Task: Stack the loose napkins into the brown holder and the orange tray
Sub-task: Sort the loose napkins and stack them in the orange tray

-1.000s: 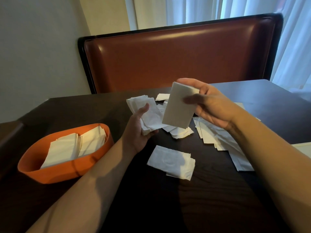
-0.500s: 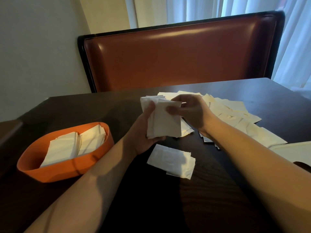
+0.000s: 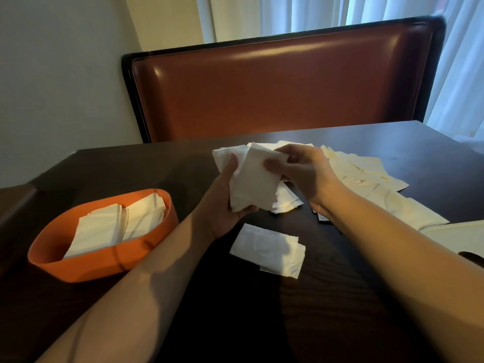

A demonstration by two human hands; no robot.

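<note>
Napkin bundle (image 3: 251, 182): white, held upright above the desk (image 3: 327, 323), left hand (image 3: 225, 205) closed around its lower end, right hand (image 3: 301, 171) pinching the front sheet's top. Loose napkins (image 3: 366, 179): scattered behind. Folded napkin (image 3: 269, 248): flat, nearer. Orange tray (image 3: 86, 268): left, two stacks inside.

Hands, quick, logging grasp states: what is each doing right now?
Left hand: closed on the napkin bundle.
Right hand: pinching the same bundle's top napkin.
</note>
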